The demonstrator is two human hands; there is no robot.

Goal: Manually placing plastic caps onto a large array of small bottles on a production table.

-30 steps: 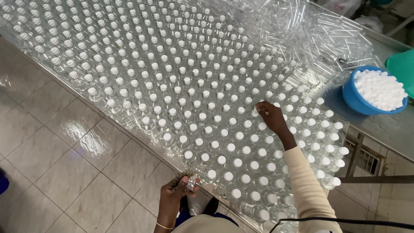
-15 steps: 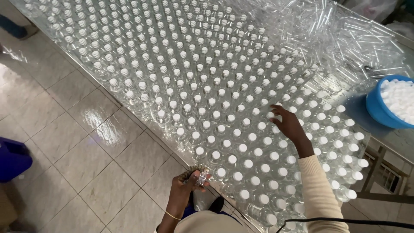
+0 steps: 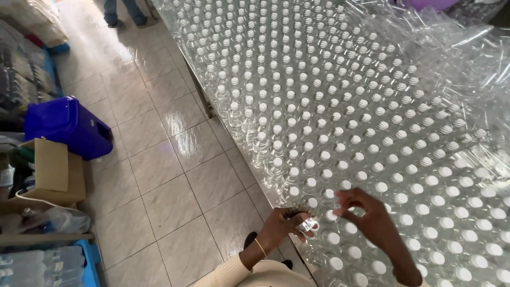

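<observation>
Left hand (image 3: pixel 281 227) clenched on small clear item (image 3: pixel 308 227) at table edge, right hand (image 3: pixel 372 220) released above capped bottles (image 3: pixel 340 106), tiled floor (image 3: pixel 159 159) beside

Whatever small shiny thing the left hand (image 3: pixel 281 228) pinches is too tiny and blurry to make out. The big block of clear plastic white-capped bottles (image 3: pixel 340 117) runs off the top, right and bottom edges. The person standing far off (image 3: pixel 123 11) is cut at the shins.
</observation>
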